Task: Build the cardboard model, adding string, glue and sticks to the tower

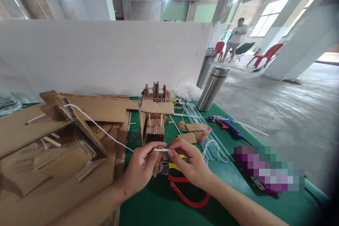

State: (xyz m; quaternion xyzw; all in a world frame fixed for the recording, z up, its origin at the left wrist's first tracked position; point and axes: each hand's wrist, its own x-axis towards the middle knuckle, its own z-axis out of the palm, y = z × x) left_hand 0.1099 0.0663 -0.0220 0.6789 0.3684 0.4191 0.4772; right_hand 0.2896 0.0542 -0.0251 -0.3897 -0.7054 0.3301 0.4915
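A short pale wooden stick (pixel 160 150) lies level between my two hands. My left hand (pixel 143 164) pinches its left part between thumb and forefinger. At the stick's right end, the fingertips of my right hand (pixel 190 162) are closed on it. Just beyond my hands stands a cardboard model (pixel 156 107) with round cardboard wheels on a stick axle at its top and a boxy lower part. Below my right hand lie red-handled scissors (pixel 190 199), partly hidden by it. My fingers cover part of the model's near end.
Large cut cardboard pieces (pixel 100 109) fill the left side, with a white cord (pixel 100 124) across them. To the right are clear glue sticks (pixel 196 116), a blue glue gun (pixel 230 127), a steel flask (pixel 214 88) and a blurred-out purple object (pixel 254 169). A person (pixel 237 37) stands far back.
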